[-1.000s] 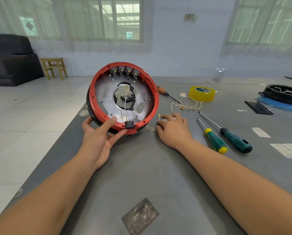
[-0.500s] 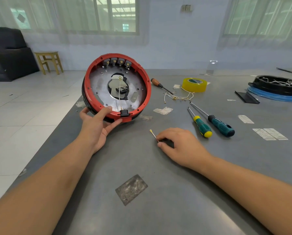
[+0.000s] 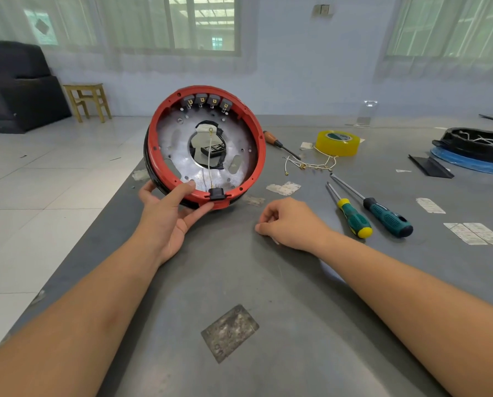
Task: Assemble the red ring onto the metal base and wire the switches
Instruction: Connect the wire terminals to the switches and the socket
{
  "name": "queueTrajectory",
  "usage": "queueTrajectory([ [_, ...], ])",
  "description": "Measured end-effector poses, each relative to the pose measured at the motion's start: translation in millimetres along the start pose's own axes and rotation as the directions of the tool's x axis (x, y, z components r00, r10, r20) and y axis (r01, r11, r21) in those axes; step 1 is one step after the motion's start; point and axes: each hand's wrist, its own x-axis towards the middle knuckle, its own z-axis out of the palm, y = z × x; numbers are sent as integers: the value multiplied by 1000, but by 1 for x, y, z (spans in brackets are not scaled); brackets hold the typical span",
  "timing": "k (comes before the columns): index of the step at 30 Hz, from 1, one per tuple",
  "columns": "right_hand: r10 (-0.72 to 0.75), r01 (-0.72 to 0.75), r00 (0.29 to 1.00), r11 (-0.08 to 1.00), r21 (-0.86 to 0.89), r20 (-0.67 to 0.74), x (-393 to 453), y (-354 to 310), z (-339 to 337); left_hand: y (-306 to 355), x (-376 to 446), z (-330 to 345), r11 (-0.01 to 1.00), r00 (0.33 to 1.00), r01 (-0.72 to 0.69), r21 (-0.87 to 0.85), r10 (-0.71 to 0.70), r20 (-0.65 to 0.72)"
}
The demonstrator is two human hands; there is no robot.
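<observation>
The left hand (image 3: 172,216) grips the lower edge of the red ring (image 3: 165,121), thumb curled over its rim, propping ring and metal base (image 3: 239,151) tilted on edge. A slip there could, I judge, drop the assembly and strain the white wire (image 3: 208,156). Right of the ring, the right hand (image 3: 289,222) rests with fingers curled; whether they pinch anything I cannot tell. The grey table (image 3: 268,282) holds screwdrivers (image 3: 368,207) and yellow tape (image 3: 338,143) right of the ring; a stool (image 3: 87,100) stands behind it.

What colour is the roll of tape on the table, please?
Yellow; the roll of tape shows clearest in the head view.
</observation>
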Motion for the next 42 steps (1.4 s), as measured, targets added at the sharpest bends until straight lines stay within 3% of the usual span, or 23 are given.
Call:
queueTrajectory([
  [6, -245, 225, 964, 959, -174, -100, -16, 2, 12, 0, -2, 0, 1000, 1000, -4, -13, 4, -3],
  [15, -498, 495, 821, 865, -86, -279, -27, 0, 16, -2, -14, 0, 999, 1000, 6, -43, -5, 20],
  [22, -441, 531, 773, 844, 83, -455, -34, -6, 12, -7, -23, 6, 998, 999, 11, -55, -9, 32],
  [31, -505, 482, 691, 855, -190, -518, -31, -4, 5, -10, -33, 12, 999, 993, 39, -5, -38, 108],
  [42, -449, 486, 709, 870, -84, -545, -27, -6, 0, -10, -37, 14, 999, 993, 35, 19, -37, 114],
])
